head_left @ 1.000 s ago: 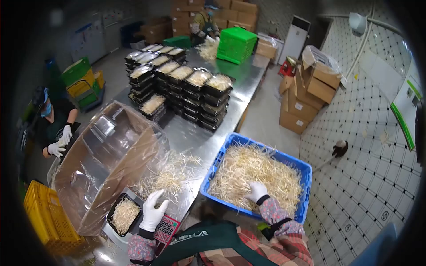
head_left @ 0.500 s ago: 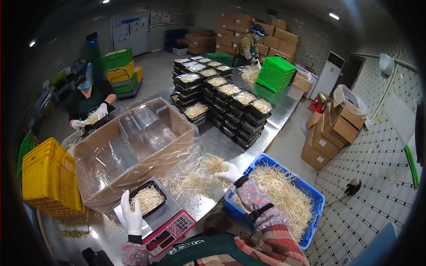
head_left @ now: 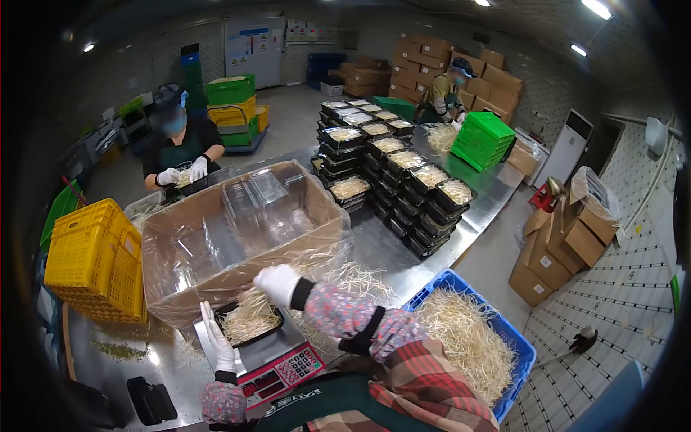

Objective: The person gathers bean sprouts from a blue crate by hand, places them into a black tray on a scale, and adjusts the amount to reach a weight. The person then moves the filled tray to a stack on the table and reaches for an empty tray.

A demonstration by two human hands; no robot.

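A black tray of sprouts (head_left: 248, 327) stands on the scale (head_left: 281, 371), which has a red keypad panel. My left hand (head_left: 218, 338), in a white glove, rests at the tray's left edge with its fingers stretched out. Above the tray's right part is my right hand (head_left: 279, 284), also gloved, closed around a bunch of sprouts that hangs down to the tray. Loose sprouts (head_left: 353, 279) lie on the metal table beside it. A blue crate heaped with sprouts (head_left: 468, 338) is to the right.
A large lined carton with clear lids (head_left: 245, 223) stands behind the scale. Beyond it are stacked filled trays (head_left: 403, 165). Yellow crates (head_left: 93, 259) stand at left. One person (head_left: 180, 144) works across the table at left, another (head_left: 446, 93) at the far end.
My right hand has moved left from the loose sprouts to above the tray, carrying a bunch. My left hand stays by the tray. The view has shifted, and a black tray at lower left shows more fully.
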